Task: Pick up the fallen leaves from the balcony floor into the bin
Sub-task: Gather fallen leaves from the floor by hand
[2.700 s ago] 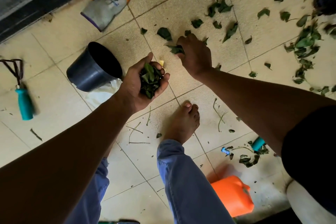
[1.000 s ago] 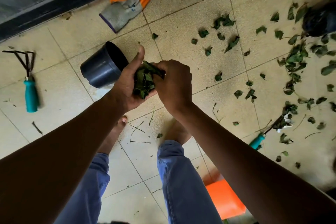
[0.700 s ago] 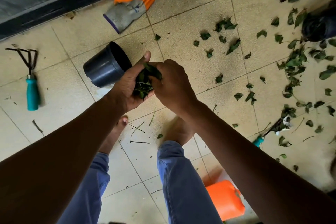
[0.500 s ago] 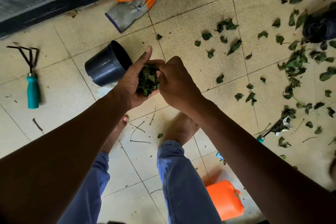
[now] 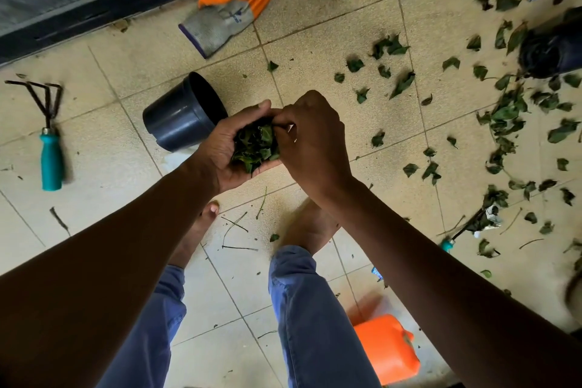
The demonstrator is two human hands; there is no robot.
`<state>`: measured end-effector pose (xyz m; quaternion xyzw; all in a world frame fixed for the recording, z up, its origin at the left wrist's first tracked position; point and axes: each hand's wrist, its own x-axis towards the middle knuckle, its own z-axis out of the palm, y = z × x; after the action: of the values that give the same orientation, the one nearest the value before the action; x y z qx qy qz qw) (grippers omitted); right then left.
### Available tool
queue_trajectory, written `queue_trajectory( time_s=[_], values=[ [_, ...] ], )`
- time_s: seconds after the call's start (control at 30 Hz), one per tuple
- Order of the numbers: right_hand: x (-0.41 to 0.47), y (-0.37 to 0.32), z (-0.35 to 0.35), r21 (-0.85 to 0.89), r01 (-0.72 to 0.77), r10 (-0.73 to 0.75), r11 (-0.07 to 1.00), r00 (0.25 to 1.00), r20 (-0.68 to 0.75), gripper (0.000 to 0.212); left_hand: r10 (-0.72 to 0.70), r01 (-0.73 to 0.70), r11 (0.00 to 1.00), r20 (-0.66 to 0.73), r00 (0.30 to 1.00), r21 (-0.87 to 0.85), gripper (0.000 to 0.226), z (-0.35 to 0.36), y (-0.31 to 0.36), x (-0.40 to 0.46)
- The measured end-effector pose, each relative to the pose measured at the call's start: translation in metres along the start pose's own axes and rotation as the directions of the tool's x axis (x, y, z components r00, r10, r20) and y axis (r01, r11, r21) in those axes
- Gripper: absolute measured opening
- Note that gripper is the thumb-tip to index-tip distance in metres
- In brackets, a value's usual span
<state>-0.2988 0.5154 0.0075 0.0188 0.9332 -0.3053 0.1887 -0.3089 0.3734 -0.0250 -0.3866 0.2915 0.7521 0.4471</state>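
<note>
Along the left edge of the tiled floor (image 5: 315,41) a rake (image 5: 48,132) lies alone with bare tile around it. Next right, a black pot (image 5: 179,117) lies tipped on its side, mouth facing away, a glove (image 5: 233,3) beyond it by the door track. Just beside the pot the left hand (image 5: 226,151) cups a wad of leaves (image 5: 256,145), fingers curled round it. The right hand (image 5: 311,142) touches it, fingertips pinching into the wad's top. Loose leaves (image 5: 504,117) crowd the right side. An orange can (image 5: 387,348) stands near the bottom edge.
</note>
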Motion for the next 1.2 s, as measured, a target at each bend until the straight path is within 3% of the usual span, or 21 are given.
queue_trajectory(
  time_s=[0.1, 0.2, 0.27, 0.47, 0.63, 0.83, 1.07, 1.2],
  values=[
    [0.001, 0.007, 0.0, 0.083, 0.034, -0.032, 0.996, 0.999, -0.023, 0.018, 0.0, -0.001, 0.999, -0.007, 1.0, -0.041, 0.025, -0.003, -0.002, 0.002],
    [0.01, 0.022, 0.003, 0.245, 0.011, 0.026, 0.969, 0.989, -0.147, 0.02, 0.009, -0.011, 0.997, -0.027, 1.0, -0.077, 0.014, -0.013, -0.003, 0.006],
    [0.024, 0.04, 0.013, 0.25, -0.009, 0.067, 0.968, 0.972, -0.224, 0.021, 0.004, -0.004, 0.997, 0.001, 1.0, -0.081, 0.011, -0.02, -0.004, 0.008],
    [0.085, 0.087, 0.056, 0.016, -0.086, 0.088, 0.996, 0.981, -0.172, 0.03, -0.001, 0.0, 0.997, -0.008, 1.0, -0.072, 0.013, -0.035, -0.009, 0.01],
    [0.13, 0.092, 0.078, -0.223, 0.109, -0.127, 0.969, 0.99, -0.064, 0.032, 0.001, -0.002, 0.997, -0.009, 1.0, -0.078, 0.013, -0.044, -0.008, 0.011],
    [0.145, 0.088, 0.102, -0.335, 0.201, -0.206, 0.92, 0.978, 0.022, 0.028, -0.012, 0.01, 0.996, -0.03, 0.999, -0.085, 0.014, -0.046, -0.012, 0.012],
    [0.106, 0.112, 0.081, -0.204, -0.024, -0.001, 0.979, 0.993, -0.122, 0.015, -0.007, 0.004, 0.997, -0.039, 0.999, -0.08, 0.015, -0.037, -0.018, 0.014],
    [0.099, 0.142, 0.043, -0.135, -0.176, 0.136, 0.975, 0.955, -0.262, 0.036, -0.014, 0.011, 0.999, -0.052, 0.999, -0.047, 0.015, -0.029, -0.018, 0.017]
  ],
)
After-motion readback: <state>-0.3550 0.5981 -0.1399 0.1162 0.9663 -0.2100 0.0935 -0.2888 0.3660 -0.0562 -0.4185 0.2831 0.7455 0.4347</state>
